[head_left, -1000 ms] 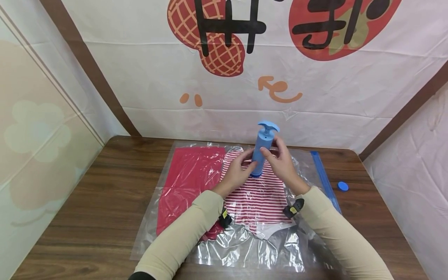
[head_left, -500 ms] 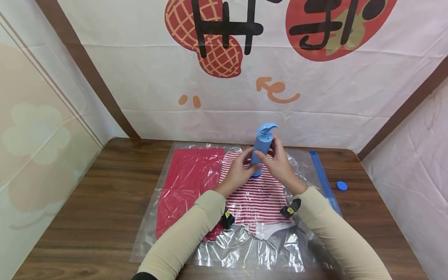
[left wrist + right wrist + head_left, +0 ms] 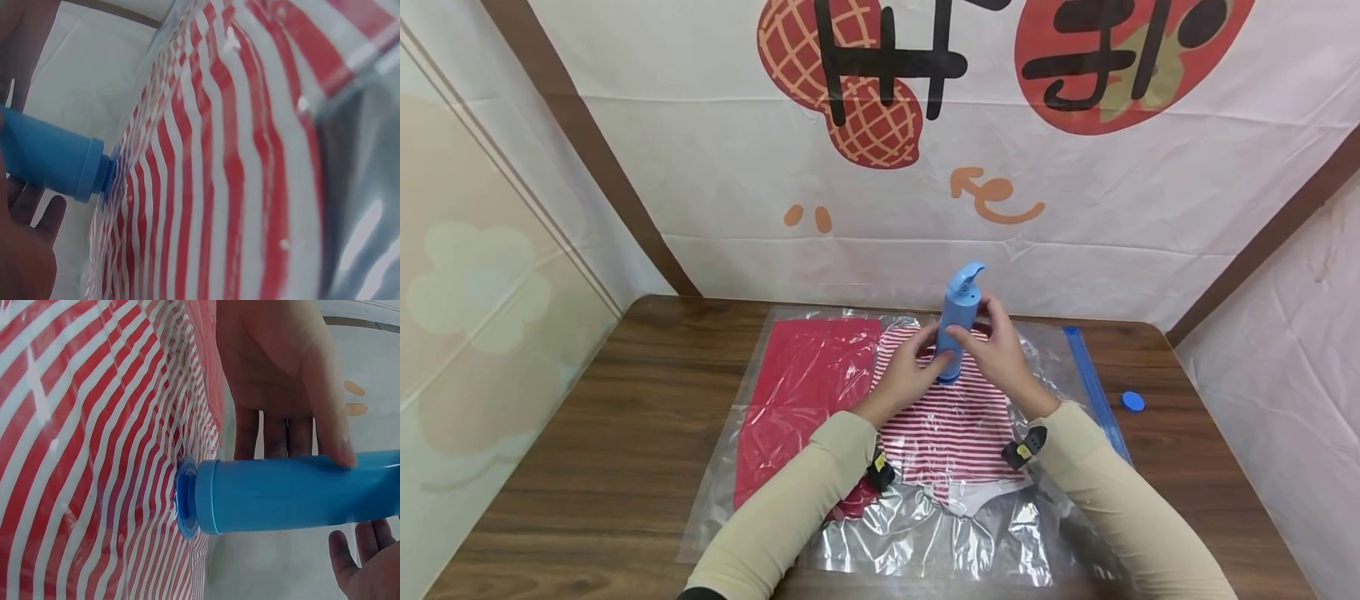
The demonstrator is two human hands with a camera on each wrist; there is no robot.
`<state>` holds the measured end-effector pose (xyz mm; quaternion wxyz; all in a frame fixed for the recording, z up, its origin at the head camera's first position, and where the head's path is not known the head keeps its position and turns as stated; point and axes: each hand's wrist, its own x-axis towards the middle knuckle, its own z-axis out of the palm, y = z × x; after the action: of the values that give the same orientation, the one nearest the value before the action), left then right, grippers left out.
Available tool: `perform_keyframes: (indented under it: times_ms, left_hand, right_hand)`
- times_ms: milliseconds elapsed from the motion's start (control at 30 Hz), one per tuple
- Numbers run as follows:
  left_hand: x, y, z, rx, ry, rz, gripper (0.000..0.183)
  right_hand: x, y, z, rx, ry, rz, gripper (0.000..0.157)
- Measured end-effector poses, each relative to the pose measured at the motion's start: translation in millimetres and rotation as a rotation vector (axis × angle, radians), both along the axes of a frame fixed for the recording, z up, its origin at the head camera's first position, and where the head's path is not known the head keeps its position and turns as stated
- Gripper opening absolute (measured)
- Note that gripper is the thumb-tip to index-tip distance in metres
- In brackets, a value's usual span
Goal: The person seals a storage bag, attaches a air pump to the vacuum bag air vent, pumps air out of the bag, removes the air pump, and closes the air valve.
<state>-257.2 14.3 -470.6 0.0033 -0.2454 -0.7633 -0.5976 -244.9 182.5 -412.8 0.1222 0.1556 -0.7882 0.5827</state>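
A light-blue hand pump stands nearly upright, its base touching the clear plastic bag over a striped garment. My left hand grips the lower pump body from the left, with its thumb across the front. On the other side, my right hand holds the body slightly higher, its thumb at the front. The pump's handle sits at the top, above both hands. The transparent bag lies flat, holding a red garment and the red-and-white striped garment.
A blue zip strip runs along the bag's right edge. Beyond it a round blue cap lies on the brown wooden table. A printed fabric wall rises behind the table.
The pump's handle has turned from crosswise to nearly end-on as the pump twists in my hands. Both hands stay around the body, and its base remains on the bag.
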Motion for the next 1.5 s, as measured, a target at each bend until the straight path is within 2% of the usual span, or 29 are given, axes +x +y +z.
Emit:
perform_keyframes:
  times_ms: [100, 333, 433, 600, 833, 1100, 1333, 1500]
  left_hand:
    - [0.8, -1, 0.4, 0.002, -0.010, 0.019, 0.048]
    - [0.0, 0, 1.2, 0.016, -0.009, 0.043, 0.046]
    - [-0.8, 1, 0.5, 0.034, -0.013, 0.045, 0.048]
    - [-0.9, 3, 0.5, 0.037, -0.034, 0.036, 0.051]
    - [-0.3, 2, 1.7, -0.001, -0.042, 0.028, 0.050]
    - [0.8, -1, 2.4, 0.038, -0.024, 0.036, 0.045]
    - [-3.4, 3, 0.4, 0.027, -0.006, 0.056, 0.053]
    - [-5.1, 4, 0.3, 0.021, -0.009, 0.021, 0.054]
  right_hand:
    - [1.8, 0, 2.0, 0.011, -0.006, -0.015, 0.052]
    - [22.3, -8, 25.4, 0.029, -0.010, 0.009, 0.053]
    - [24.9, -9, 26.7, 0.032, -0.009, 0.021, 0.056]
    - [24.0, -9, 26.5, 0.006, -0.027, 0.036, 0.062]
    - [2.6, 1, -2.0, -0.037, -0.013, 0.028, 0.064]
    - [3.1, 1, -3.3, -0.044, -0.006, 0.036, 0.057]
    - [8.8, 0, 1.2, 0.020, -0.001, 0.038, 0.057]
    - [13.8, -3, 9.8, 0.015, 0.001, 0.044, 0.059]
